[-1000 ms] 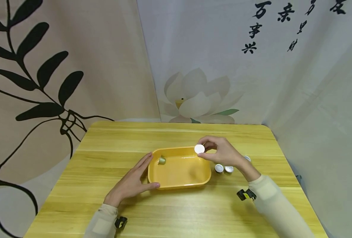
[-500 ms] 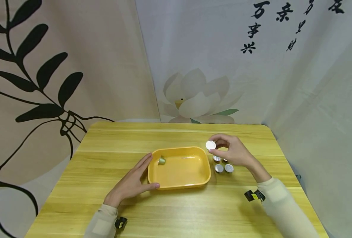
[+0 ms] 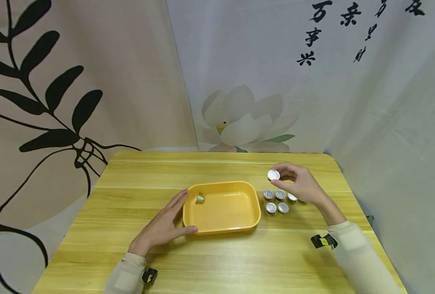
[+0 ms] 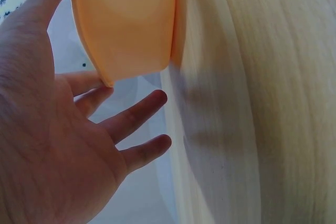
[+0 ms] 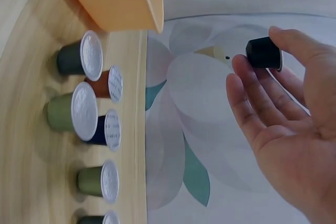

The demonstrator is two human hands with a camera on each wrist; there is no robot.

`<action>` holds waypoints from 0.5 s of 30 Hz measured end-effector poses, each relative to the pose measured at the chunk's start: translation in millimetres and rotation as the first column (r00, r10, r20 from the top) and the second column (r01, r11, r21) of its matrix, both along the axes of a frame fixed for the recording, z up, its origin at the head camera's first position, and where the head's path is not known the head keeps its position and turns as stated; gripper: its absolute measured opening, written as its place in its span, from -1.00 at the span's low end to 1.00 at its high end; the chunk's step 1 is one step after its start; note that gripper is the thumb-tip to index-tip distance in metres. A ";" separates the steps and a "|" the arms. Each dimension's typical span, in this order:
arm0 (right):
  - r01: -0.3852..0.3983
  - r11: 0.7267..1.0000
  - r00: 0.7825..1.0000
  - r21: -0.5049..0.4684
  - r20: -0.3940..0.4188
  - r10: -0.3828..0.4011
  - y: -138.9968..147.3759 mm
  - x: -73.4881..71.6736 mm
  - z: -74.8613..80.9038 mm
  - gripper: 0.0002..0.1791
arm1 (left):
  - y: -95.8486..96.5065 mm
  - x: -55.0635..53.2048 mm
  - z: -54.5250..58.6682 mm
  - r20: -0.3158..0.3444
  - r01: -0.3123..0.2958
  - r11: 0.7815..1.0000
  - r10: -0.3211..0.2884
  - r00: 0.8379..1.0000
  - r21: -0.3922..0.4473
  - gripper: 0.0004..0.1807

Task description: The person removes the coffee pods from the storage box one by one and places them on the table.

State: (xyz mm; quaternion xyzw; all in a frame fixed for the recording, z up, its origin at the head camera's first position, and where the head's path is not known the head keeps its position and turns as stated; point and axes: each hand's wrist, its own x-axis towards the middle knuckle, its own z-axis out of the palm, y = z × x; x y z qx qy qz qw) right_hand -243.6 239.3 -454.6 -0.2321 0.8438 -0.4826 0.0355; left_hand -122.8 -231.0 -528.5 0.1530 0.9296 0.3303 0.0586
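My right hand pinches a black coffee capsule between thumb and fingertips, its white lid facing the head camera. The hand is above the table, behind the capsules standing right of the yellow tray. At the tray's left end rests my left hand, fingers extended, thumb at the front corner and fingertips at the back one. The left wrist view shows its fingers touching the tray's rim, two of them clear of it. A green capsule lies on its side inside the tray.
Several capsules stand lid up in two rows, among them a dark grey one, a green one, a brown one and a navy one. My right hand partly covers the back row in the head view. A printed curtain hangs behind the table.
My right hand has moved right, from over the tray's back right corner to behind the standing capsules, still holding the black capsule. More standing capsules show now. The left hand has stayed put.
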 end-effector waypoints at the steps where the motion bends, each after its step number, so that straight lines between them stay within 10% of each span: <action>1: 0.003 1.000 1.000 0.002 0.001 -0.003 2.6 -0.1 -0.5 -0.63 | 0.0 0.0 -0.2 0.001 0.000 1.000 0.000 1.000 0.002 0.36; 15: 0.031 0.999 0.999 -0.021 -0.044 -0.032 41.3 16.6 -14.5 -0.63 | 0.5 0.7 1.4 0.002 0.003 1.000 -0.003 1.000 0.002 0.35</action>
